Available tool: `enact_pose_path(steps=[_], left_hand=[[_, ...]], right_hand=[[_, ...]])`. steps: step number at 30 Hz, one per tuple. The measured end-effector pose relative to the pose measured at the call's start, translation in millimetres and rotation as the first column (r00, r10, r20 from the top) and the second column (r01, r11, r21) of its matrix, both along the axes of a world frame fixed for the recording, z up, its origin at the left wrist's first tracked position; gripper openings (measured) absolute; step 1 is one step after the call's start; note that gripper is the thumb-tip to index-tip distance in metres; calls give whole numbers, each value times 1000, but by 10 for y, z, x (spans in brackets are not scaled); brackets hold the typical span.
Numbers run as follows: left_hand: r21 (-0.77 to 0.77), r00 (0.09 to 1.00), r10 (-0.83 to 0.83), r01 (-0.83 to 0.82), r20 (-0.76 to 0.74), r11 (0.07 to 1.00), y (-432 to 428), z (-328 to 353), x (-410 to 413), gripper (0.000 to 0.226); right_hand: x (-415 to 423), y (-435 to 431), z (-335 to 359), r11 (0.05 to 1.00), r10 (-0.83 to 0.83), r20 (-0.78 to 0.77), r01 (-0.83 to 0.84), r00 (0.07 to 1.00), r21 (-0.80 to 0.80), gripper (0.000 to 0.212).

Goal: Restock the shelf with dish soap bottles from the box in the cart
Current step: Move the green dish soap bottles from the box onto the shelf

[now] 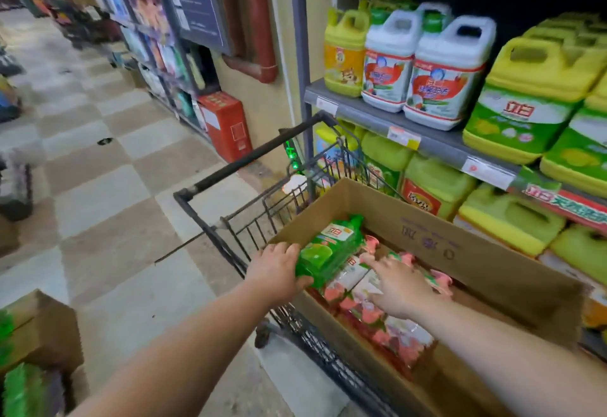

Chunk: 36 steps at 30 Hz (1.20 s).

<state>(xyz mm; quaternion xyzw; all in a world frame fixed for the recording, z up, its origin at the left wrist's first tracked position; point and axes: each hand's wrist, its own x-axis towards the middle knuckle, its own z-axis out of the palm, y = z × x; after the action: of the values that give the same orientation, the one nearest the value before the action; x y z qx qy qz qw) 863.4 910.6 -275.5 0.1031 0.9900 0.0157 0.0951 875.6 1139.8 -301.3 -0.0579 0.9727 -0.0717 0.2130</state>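
Note:
An open cardboard box (466, 252) sits in a black wire cart (230, 219). Inside lie several dish soap bottles with pink caps (387, 318). A green dish soap bottle (328, 249) lies at the box's near-left corner, and my left hand (279, 272) grips its lower end, thumb under it. My right hand (400, 282) rests with spread fingers on the pink-capped bottles. The shelf (410, 127) to the right holds yellow, white and green detergent jugs.
A red carton (226, 124) stands on the floor by the wall past the cart. Another cardboard box (39, 328) with green items sits at the lower left. The tiled aisle floor stretches away to the left, with more shelving along it.

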Motion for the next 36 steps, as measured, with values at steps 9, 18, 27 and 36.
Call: enact_pose_path(steps=[9,18,27,36], left_hand=[[-9,989,-72,74,130,997,-74,-355,-852,71],[-37,925,4,11,379,999,-3,-970,-1715,75],[115,786,85,-196,613,974,310,-1500,-1963,76],[55,749,124,-209,651,976,396,-1710,-2175,74]], right_hand=[[-928,-77,-393,985,-153,101,160,983,-66,63],[-1811,-116,-1130,702,-515,328,610,792,-367,56],[-2194,-259,-1800,166,-682,643,929,349,-330,113],[-2296,-391,-2038,-205,-620,771,919,144,-337,100]])
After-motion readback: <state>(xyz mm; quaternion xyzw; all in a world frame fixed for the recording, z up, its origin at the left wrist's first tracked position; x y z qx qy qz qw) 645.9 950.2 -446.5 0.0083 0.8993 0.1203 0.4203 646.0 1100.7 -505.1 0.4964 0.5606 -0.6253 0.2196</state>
